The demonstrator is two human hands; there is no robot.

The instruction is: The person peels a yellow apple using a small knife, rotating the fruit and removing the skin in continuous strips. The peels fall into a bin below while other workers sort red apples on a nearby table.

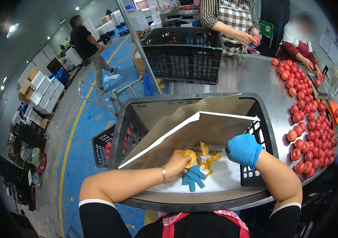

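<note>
Around us, a wide packing hall is showing its blue floor [85, 166], and to the right of the black crate [200, 205] a metal table [256, 75] is carrying many red tomatoes [311, 135]. Inside the crate, our bare left hand [177, 164] is holding a yellow piece [189, 157] low over the crate's white bottom; thumb and fingers are pressing together on it. Our gloved right hand [243, 151] is hanging near the crate's right wall. Its fingers are bending inward, but we cannot tell if they are clamping something. On the crate's bottom, yellow scraps [210, 160] are lying beside a loose blue glove [193, 177], and a white-edged sheet [216, 127] is slanting across the crate.

For doing this well, we should be gripping the yellow piece gently, because it is looking soft and could tear. We should be working low, between the crate's walls, so any bits are falling there, and we should be minding the sheet's edge near our left forearm.
</note>
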